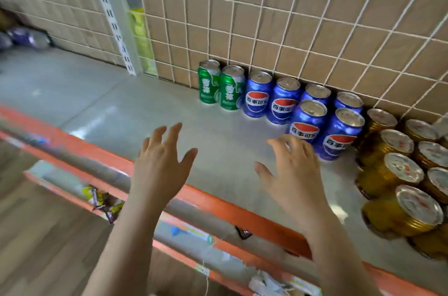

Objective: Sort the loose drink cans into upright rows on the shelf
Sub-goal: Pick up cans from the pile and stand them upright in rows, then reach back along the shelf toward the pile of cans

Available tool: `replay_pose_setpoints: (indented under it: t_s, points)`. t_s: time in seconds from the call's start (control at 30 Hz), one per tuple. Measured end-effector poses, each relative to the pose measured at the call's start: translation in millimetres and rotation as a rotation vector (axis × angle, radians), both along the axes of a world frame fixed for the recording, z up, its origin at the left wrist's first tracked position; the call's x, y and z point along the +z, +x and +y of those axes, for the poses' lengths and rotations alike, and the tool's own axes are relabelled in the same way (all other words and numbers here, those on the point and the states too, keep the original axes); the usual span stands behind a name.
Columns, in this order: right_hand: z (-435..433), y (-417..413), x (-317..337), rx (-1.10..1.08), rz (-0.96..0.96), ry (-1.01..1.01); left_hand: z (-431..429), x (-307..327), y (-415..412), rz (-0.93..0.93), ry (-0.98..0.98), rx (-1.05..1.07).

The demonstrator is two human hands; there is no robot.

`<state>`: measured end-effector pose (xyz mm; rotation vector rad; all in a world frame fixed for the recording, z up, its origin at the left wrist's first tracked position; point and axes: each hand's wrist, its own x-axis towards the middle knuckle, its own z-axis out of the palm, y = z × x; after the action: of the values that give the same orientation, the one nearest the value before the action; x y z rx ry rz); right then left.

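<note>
Two green cans stand upright at the back of the grey shelf, against the wire grid. To their right stand several blue cola cans in two short rows, then several gold cans in rows at the far right. My left hand hovers over the shelf's front, fingers spread, holding nothing. My right hand is also open and empty, its fingertips just in front of the nearest blue can, hiding its base.
A white wire grid over cardboard backs the shelf. An orange rail edges the front. Purple packets lie at the far left. A lower shelf holds a snack packet. Bare shelf lies left of the green cans.
</note>
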<state>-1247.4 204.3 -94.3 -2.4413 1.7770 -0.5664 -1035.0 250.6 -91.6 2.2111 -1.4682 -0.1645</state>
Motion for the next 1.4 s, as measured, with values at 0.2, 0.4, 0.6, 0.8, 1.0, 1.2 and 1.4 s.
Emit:
replay_pose_setpoints:
  t_s: [0.2, 0.4, 0.6, 0.8, 1.0, 1.2, 1.4]
  points:
    - [0, 124, 1, 0.078, -0.03, 0.033, 50, -5, 143, 0.051, -0.02, 0.223]
    - [16, 266, -6, 0.216, -0.082, 0.025, 96, -14, 259, 0.04, -0.032, 0.344]
    - [26, 376, -4, 0.357, -0.101, 0.046, 138, -14, 351, 0.084, 0.011, 0.485]
    - [23, 465, -3, 0.488, -0.111, 0.089, 167, -13, 421, 0.147, 0.008, 0.611]
    - [9, 561, -5, 0.568, -0.131, 0.142, 170, -14, 498, 0.124, 0.072, 0.669]
    - [-22, 679, -15, 0.646, -0.182, 0.19, 137, -21, 602, 0.097, 0.117, 0.649]
    - [-50, 793, 1, 0.632, -0.225, 0.186, 107, -13, 705, 0.086, 0.077, 0.599]
